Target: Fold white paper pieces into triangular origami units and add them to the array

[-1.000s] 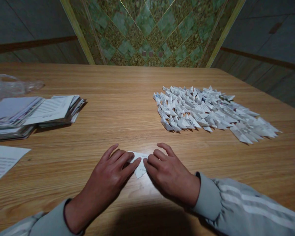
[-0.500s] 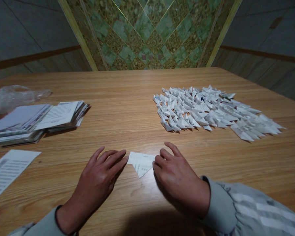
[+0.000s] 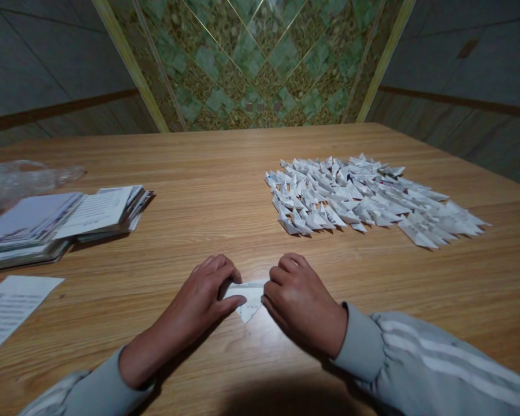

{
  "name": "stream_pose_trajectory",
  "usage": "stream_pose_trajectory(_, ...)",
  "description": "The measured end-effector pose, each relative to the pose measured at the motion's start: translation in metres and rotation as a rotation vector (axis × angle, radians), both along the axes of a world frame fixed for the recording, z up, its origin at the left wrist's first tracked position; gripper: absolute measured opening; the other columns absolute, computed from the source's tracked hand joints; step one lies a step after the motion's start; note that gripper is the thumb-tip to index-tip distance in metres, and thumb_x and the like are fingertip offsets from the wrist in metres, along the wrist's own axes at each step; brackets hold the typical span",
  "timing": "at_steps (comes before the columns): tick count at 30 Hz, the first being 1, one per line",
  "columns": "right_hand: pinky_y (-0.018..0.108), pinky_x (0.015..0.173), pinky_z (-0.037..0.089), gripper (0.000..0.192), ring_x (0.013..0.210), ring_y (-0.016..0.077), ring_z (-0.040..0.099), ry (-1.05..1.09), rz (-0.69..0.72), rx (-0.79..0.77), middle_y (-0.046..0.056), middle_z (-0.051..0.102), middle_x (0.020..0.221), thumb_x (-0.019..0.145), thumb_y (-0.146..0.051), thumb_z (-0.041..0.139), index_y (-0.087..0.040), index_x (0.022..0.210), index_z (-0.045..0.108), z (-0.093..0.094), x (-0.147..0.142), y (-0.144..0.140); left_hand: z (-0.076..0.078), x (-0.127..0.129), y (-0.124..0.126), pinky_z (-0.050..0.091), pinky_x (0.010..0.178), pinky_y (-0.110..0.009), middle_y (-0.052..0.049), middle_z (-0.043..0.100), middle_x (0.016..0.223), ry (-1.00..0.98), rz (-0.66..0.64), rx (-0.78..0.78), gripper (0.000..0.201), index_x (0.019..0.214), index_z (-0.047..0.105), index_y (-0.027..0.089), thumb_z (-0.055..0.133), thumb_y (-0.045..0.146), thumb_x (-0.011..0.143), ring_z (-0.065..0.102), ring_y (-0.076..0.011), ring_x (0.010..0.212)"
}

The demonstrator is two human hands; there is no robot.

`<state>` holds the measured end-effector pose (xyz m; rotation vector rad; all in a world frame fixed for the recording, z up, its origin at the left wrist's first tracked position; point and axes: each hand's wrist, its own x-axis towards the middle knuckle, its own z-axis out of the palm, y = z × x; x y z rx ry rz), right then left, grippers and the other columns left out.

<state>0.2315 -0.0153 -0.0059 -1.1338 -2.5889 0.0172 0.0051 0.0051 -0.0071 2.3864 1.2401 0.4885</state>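
A small printed piece of folded paper (image 3: 250, 296) lies between my hands near the table's front, with a triangular point facing me. My left hand (image 3: 210, 292) grips its left end, thumb on the near side and fingers curled over the far edge. At the other end, my right hand (image 3: 292, 297) has its fingers curled and pinches the paper's right side. Both ends of the paper are hidden by my fingers.
Many folded paper boats (image 3: 342, 193) sit in rows at the right of the wooden table (image 3: 199, 167). Stacks of paper (image 3: 99, 211) lie at the left, beside a clear plastic bag (image 3: 21, 179). A single printed sheet (image 3: 15, 312) rests nearer to me.
My left hand has moved right and closed on the paper's left end; before, its fingers were stretched out beside it. My right hand stays at the right end, fingers curled tighter.
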Motion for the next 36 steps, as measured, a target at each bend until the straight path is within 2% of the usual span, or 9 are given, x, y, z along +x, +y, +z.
stream_pose_trajectory(5,0.037,0.085,0.038,0.015,0.095,0.0230,0.053,0.172,-0.042,-0.170,0.007,0.065,0.099,0.090,-0.032,0.069,-0.018,0.096,0.066,0.000,0.000,0.005,-0.005,-0.002,-0.009,0.048,0.072,-0.031,-0.001,0.064,0.085,-0.092,0.039,-0.020,0.008,0.091,0.058,0.021,0.063,0.028,0.090,0.060,-0.0197,0.080)
stream_pose_trajectory(9,0.035,0.089,0.036,0.038,0.100,0.0218,0.054,0.358,-0.019,-0.297,0.005,0.066,0.106,0.084,-0.030,0.077,-0.017,0.116,0.061,-0.005,-0.003,0.007,-0.010,0.000,-0.016,0.049,0.070,-0.029,-0.001,0.067,0.088,-0.184,0.029,0.024,0.009,0.100,0.060,0.022,0.061,0.025,0.092,0.062,-0.0180,0.079)
stream_pose_trajectory(13,0.033,0.084,0.033,0.017,0.087,0.0178,0.056,0.433,-0.012,-0.373,0.000,0.067,0.086,0.088,-0.033,0.075,-0.019,0.094,0.068,-0.009,-0.009,0.008,-0.007,0.005,-0.017,0.049,0.068,-0.027,-0.001,0.068,0.088,-0.276,0.010,0.043,0.011,0.102,0.062,0.022,0.063,0.028,0.093,0.064,-0.0164,0.077)
stream_pose_trajectory(17,0.032,0.081,0.032,0.016,0.080,0.0154,0.054,0.484,-0.011,-0.388,-0.002,0.063,0.075,0.090,-0.026,0.072,-0.017,0.078,0.066,-0.007,-0.012,0.007,-0.003,0.008,-0.017,0.048,0.064,-0.026,-0.001,0.069,0.079,-0.307,0.031,-0.012,0.010,0.090,0.068,0.019,0.063,0.027,0.093,0.064,-0.0158,0.072)
stream_pose_trajectory(20,0.031,0.080,0.032,0.016,0.078,0.0149,0.054,0.495,-0.019,-0.382,-0.003,0.062,0.072,0.091,-0.021,0.070,-0.016,0.075,0.065,-0.005,-0.010,0.007,0.000,0.008,-0.017,0.046,0.062,-0.025,0.000,0.068,0.072,-0.346,0.009,-0.077,0.021,0.078,0.069,0.019,0.058,0.024,0.096,0.064,-0.0143,0.068)
stream_pose_trajectory(23,0.032,0.079,0.033,0.014,0.076,0.0152,0.054,0.501,-0.016,-0.322,-0.002,0.063,0.071,0.089,-0.019,0.071,-0.016,0.076,0.066,-0.004,-0.005,0.011,0.003,0.005,-0.015,0.046,0.062,-0.023,0.001,0.069,0.073,-0.383,0.007,-0.036,0.018,0.080,0.071,0.019,0.060,0.021,0.095,0.064,-0.0129,0.067)
stream_pose_trajectory(30,0.039,0.088,0.034,0.019,0.081,0.0178,0.050,0.454,0.084,0.215,0.001,0.067,0.079,0.098,-0.022,0.058,-0.019,0.083,0.068,0.001,0.005,0.018,0.009,-0.003,-0.014,0.043,0.068,-0.028,-0.003,0.068,0.081,-0.293,-0.080,0.507,0.006,0.092,0.067,0.017,0.063,0.013,0.092,0.057,-0.0160,0.074)
stream_pose_trajectory(32,0.039,0.089,0.034,0.025,0.080,0.0181,0.048,0.359,0.082,0.271,0.001,0.065,0.077,0.099,-0.020,0.055,-0.019,0.077,0.066,0.000,0.005,0.019,0.006,-0.003,-0.013,0.042,0.068,-0.029,-0.005,0.068,0.084,-0.208,-0.090,0.529,0.008,0.092,0.066,0.016,0.059,0.013,0.094,0.055,-0.0176,0.076)
stream_pose_trajectory(36,0.038,0.089,0.033,0.022,0.080,0.0192,0.047,0.138,0.074,0.196,0.001,0.061,0.074,0.097,-0.020,0.059,-0.018,0.075,0.063,-0.009,0.003,0.023,-0.007,0.000,-0.010,0.042,0.068,-0.031,-0.006,0.064,0.083,-0.020,-0.093,0.376,0.020,0.086,0.062,0.017,0.047,0.013,0.098,0.054,-0.0201,0.077)
